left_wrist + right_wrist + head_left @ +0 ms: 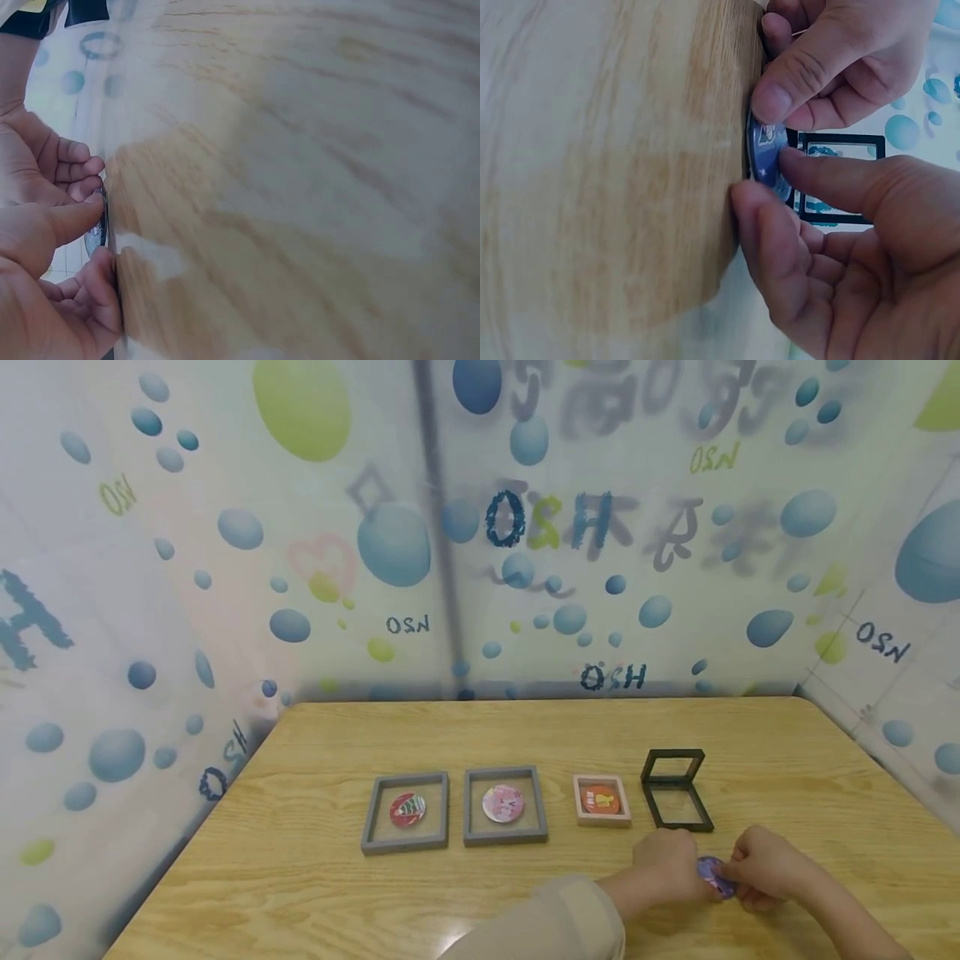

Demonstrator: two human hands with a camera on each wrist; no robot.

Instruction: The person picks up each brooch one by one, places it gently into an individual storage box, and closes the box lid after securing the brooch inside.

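Observation:
A round purple-blue button badge (708, 867) is between my two hands near the front right of the table. My left hand (666, 863) pinches one edge; in the right wrist view its thumb (774, 101) lies over the badge's rim. From the other side my right hand (772, 867) grips it, thumb across the face and curled fingers beneath. The badge (765, 154) is tilted close over the wood in that view. Just behind the hands stands a black frame (678, 827) with its hinged lid raised and a see-through panel.
Left of the black frame lies a small pink frame (578, 802) holding an orange badge (600, 799). Two grey frames (543, 818) (368, 827) farther left hold a pink badge (502, 803) and a red-green badge (407, 809). A printed curtain (525, 610) rises behind the wooden table (300, 893).

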